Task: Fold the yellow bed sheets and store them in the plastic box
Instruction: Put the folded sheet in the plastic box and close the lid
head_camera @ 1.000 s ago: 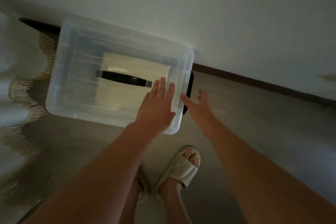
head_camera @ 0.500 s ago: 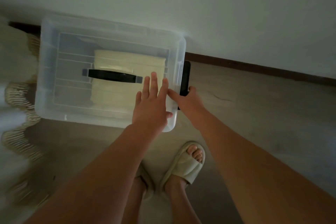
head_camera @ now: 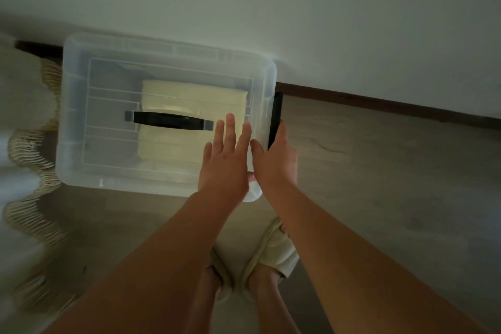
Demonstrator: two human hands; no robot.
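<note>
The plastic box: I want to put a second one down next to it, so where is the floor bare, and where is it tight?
Bare floor lies right of the plastic box, bordered by the skirting board. Crowded: the near right corner, where the left hand presses the lid and the right hand holds the black latch. A fringed cloth borders the left side.
</note>
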